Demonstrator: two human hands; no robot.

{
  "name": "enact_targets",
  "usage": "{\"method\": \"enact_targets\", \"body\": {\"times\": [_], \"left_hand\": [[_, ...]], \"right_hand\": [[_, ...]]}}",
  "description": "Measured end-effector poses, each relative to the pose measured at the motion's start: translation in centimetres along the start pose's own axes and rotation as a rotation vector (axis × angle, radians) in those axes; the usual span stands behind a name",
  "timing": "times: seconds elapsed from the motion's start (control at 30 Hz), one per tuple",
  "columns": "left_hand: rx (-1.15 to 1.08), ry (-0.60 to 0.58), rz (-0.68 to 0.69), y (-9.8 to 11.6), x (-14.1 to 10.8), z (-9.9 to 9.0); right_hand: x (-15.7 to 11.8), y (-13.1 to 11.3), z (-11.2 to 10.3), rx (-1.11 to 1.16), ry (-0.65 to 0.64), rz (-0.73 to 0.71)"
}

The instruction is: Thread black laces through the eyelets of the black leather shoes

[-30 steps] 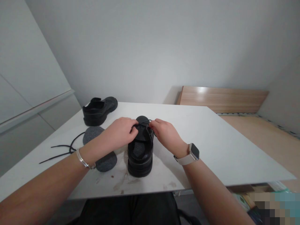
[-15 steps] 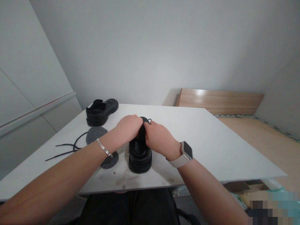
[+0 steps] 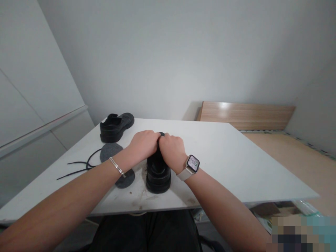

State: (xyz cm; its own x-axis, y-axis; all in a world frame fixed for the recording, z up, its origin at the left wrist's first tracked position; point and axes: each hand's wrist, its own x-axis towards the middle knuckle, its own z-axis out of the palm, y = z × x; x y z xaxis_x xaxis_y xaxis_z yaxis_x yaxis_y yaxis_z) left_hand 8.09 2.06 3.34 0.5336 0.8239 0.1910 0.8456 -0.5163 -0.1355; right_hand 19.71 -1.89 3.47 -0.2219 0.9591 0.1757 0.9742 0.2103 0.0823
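A black shoe (image 3: 158, 180) stands on the white table with its heel toward me. Both hands meet over its front part and cover most of it. My left hand (image 3: 145, 142) is closed at the shoe's upper, on the left side. On the right side my right hand (image 3: 172, 147) is closed as well, touching or nearly touching the left. What the fingertips pinch is hidden. Left of the shoe a grey insole (image 3: 110, 151) lies flat, partly under my left forearm, beside a black shoelace (image 3: 78, 162).
A second black shoe (image 3: 111, 130) sits at the table's back left. The white table (image 3: 223, 164) shows brown smudges near its front edge. Beyond its right side are a wooden board (image 3: 246, 113) and a beige surface (image 3: 283, 154).
My right hand has turned and its wrist has moved left and slightly up, so the watch face now shows lit. The view has shifted slightly.
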Motion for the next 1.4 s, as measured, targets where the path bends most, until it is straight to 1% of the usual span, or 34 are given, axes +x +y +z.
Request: {"method": "enact_targets", "body": {"times": [0.17, 0.27, 0.37, 0.43, 0.47, 0.5, 0.6, 0.67, 0.7, 0.73, 0.77, 0.83, 0.9, 0.93, 1.0, 1.07, 1.13, 1.17, 1.23, 1.3, 1.4], "left_hand": [[-0.011, 0.085, 0.006, -0.3, -0.3, 0.5], [-0.078, 0.152, 0.006, -0.4, -0.4, 0.4], [-0.283, 0.253, 0.021, -0.6, -0.5, -0.1], [-0.484, 0.370, 0.033, -0.7, -0.5, -0.9], [-0.592, 0.453, 0.033, -0.8, -0.5, -1.4], [-0.700, 0.549, 0.032, -0.9, -0.6, -2.0], [-0.989, 0.878, 0.077, -1.0, -1.0, -4.5], [-1.101, 1.072, 0.135, -0.8, -1.6, -6.4], [-1.120, 1.147, 0.150, -0.7, -2.0, -7.2], [-1.125, 1.205, 0.167, -0.4, -2.4, -7.9], [-1.122, 1.233, 0.174, -0.2, -2.7, -8.4], [-1.118, 1.220, 0.180, 0.3, -3.4, -9.0], [-1.143, 1.148, 0.177, 0.7, -3.7, -9.0], [-1.181, 1.108, 0.184, 0.8, -3.7, -8.8], [-1.292, 1.015, 0.218, 0.9, -3.7, -8.4], [-1.402, 0.908, 0.252, 0.9, -3.7, -8.1], [-1.434, 0.818, 0.252, 0.9, -3.7, -8.0], [-1.422, 0.789, 0.245, 0.9, -3.8, -8.0], [-1.376, 0.744, 0.231, 0.7, -3.9, -8.1], [-1.342, 0.726, 0.224, 0.6, -3.9, -8.1], [-1.358, 0.766, 0.253, 0.1, -3.9, -7.9]], "right_hand": [[0.1, -0.1, 0.4, -0.043, 0.040, -0.006], [0.1, 0.0, 0.8, -0.035, 0.080, -0.031], [0.4, 0.7, 0.8, 0.087, 0.078, -0.042], [0.7, 1.3, 0.4, 0.264, 0.134, -0.023], [0.9, 1.6, 0.0, 0.379, 0.201, -0.015], [1.0, 1.9, -0.5, 0.509, 0.294, -0.021], [0.9, 2.4, -2.5, 0.931, 0.671, -0.127], [0.3, 2.1, -4.1, 1.181, 0.884, -0.212], [-0.1, 1.7, -4.9, 1.282, 0.954, -0.243], [-0.6, 1.3, -5.6, 1.364, 0.995, -0.273], [-1.2, 0.8, -6.3, 1.429, 1.009, -0.303], [-2.1, -0.2, -7.3, 1.516, 0.967, -0.369], [-2.6, -1.0, -7.7, 1.530, 0.905, -0.423], [-2.7, -1.2, -7.7, 1.503, 0.895, -0.427], [-2.8, -1.3, -7.6, 1.374, 0.936, -0.388], [-2.7, -1.0, -7.4, 1.171, 1.008, -0.323], [-2.5, -0.5, -7.3, 1.006, 1.054, -0.293], [-2.5, -0.3, -7.2, 0.971, 1.056, -0.293], [-2.5, -0.1, -7.1, 1.012, 1.026, -0.304], [-2.4, -0.2, -6.8, 1.142, 0.961, -0.336], [-2.3, -0.3, -6.3, 1.346, 0.853, -0.425]]}}
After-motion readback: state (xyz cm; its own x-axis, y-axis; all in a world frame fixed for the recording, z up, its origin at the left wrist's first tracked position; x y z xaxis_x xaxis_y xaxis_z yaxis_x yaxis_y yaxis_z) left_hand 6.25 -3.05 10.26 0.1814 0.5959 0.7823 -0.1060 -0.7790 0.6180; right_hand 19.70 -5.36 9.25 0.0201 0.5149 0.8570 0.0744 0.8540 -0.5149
